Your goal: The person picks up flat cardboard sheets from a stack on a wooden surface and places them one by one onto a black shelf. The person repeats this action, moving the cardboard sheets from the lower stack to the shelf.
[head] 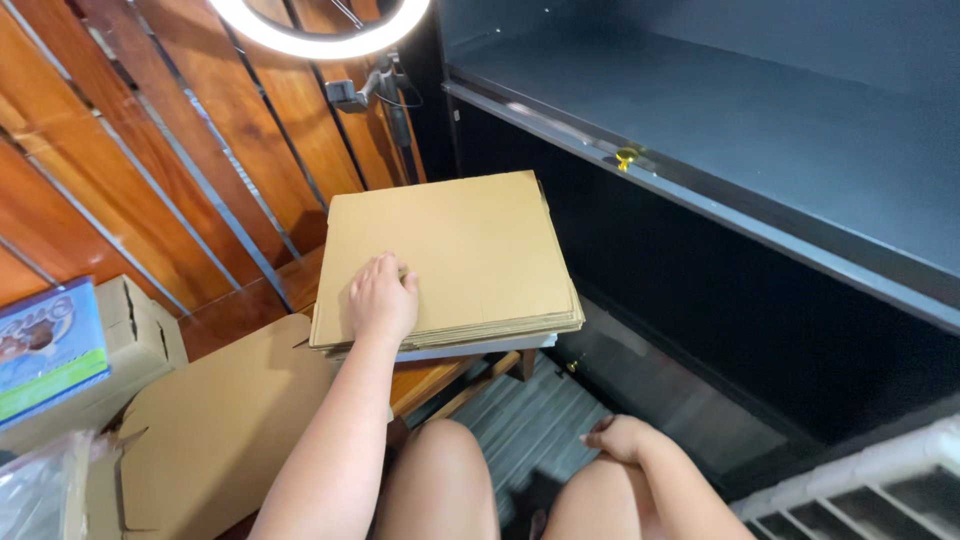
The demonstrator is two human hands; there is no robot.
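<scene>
Under left hand, fingers spread flat: stack of flattened cardboard sheets, top sheet being picked. Right hand rests loosely curled on thigh, holding nothing.

We see a low wooden surface carrying a stack of flattened cardboard sheets, directly under our left hand. Below and left of that hand, another flat cardboard piece lies, its support hidden.
</scene>
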